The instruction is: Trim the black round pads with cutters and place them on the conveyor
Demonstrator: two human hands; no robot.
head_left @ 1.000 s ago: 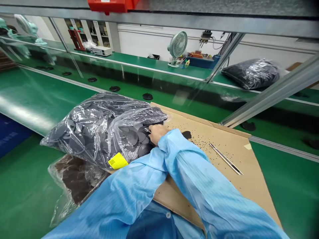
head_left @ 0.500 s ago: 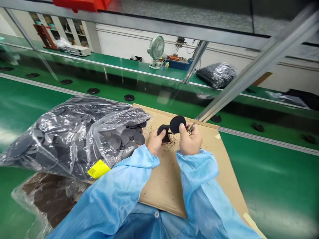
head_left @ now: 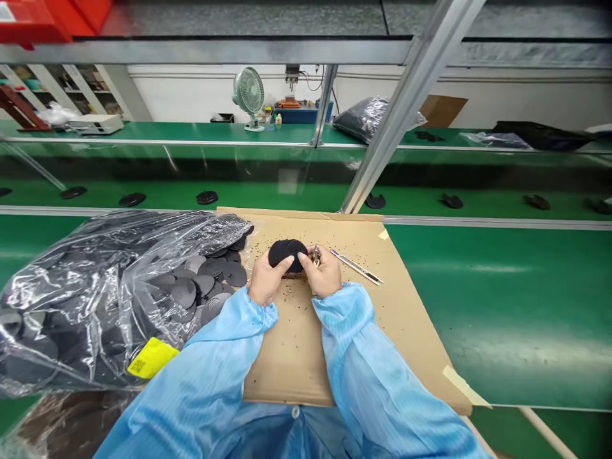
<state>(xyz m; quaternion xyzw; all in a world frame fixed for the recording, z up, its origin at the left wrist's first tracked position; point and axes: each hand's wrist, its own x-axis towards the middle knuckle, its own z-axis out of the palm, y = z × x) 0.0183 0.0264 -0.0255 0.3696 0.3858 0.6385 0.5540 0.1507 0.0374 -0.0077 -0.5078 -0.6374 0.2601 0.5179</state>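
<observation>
Both hands at mid-board, gripping. Left hand pinches the near-left edge of the overlapping black discs, thumb on top; right hand pinches the right side, with a small metal tool tucked in the same hand. Exact disc count: can't tell. Discs are held over the cardboard sheet, between plastic bag and slim knife-like tool.

Risks, my judgement: discs overlap loosely, so uneven thumb pressure could slide one out. Right hand does double duty; if its pinch shifts, the metal tool could slip, scratch a disc or nick a finger. Slim tool lies just beyond the right hand, so a wide sweep could knock it. Black crumbs litter the cardboard and could stick to a disc set down there. Loose discs at the bag's mouth could spill if the left sleeve drags the plastic
</observation>
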